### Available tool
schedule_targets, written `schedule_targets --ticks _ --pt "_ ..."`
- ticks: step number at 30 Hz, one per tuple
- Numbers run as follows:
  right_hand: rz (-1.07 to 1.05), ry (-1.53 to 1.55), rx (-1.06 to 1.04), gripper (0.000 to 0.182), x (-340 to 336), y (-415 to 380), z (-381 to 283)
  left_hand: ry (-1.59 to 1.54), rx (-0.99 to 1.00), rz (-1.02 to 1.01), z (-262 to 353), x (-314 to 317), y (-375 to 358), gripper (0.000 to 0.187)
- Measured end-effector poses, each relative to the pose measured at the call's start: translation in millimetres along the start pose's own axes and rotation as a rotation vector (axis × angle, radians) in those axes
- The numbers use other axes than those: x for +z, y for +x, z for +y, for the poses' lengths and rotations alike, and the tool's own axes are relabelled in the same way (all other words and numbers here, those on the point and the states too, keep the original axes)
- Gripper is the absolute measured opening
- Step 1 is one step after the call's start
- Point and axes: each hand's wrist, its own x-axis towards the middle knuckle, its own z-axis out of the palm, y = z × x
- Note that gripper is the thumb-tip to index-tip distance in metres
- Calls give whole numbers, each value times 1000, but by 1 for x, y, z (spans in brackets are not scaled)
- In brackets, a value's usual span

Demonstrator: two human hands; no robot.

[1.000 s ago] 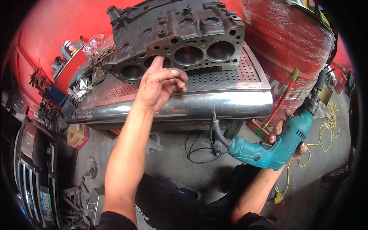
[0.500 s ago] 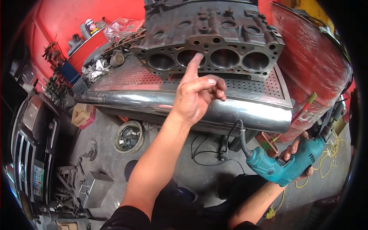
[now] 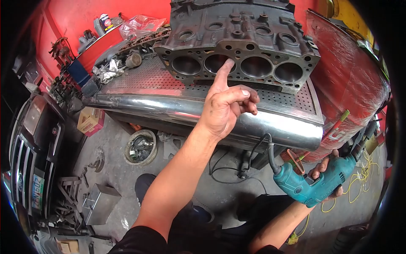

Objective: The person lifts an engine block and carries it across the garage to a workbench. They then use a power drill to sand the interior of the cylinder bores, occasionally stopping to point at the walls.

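Note:
A dark metal engine block [image 3: 235, 36] rests on a perforated metal bench top [image 3: 139, 75], its face with the row of cylinder bores turned towards me. My left hand [image 3: 224, 108] is raised in front of it, empty. Its index finger stretches out, the tip overlapping the second bore from the left [image 3: 216, 64], while the other fingers are loosely curled. Down at the right, my right hand [image 3: 325, 171] is wrapped round the body of a teal power drill [image 3: 304, 186], whose chuck points up and right. A thick cord leaves the drill's handle end.
The bench has a rounded shiny front edge [image 3: 177, 110]. Below it stands a basket of parts [image 3: 143, 158], with a black cable [image 3: 224, 169] on the floor. A vehicle front [image 3: 31, 165] is at left, a plastic-wrapped red panel [image 3: 344, 80] at right, and a yellow cord [image 3: 359, 180] near the drill.
The view has shifted slightly, so the block and my left hand sit a little further right. My finger stays at the same bore, and my right hand still holds the drill.

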Motion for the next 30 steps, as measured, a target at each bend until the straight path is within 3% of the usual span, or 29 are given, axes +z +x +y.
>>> schedule_targets --ticks 11,20,24,27,30 --pt "72 -18 -30 104 -2 -2 3 -39 -13 17 1 8 10 107" --pt "119 -20 -44 105 1 -1 5 66 -5 23 1 8 -1 99" --pt "103 -44 -32 106 -3 -2 3 745 15 154 23 -10 -25 82" --pt "113 -55 -45 105 -1 -2 2 896 57 421 43 -47 -36 80" --pt "86 -44 -42 104 -4 -2 3 1095 -238 388 73 -59 -20 80"
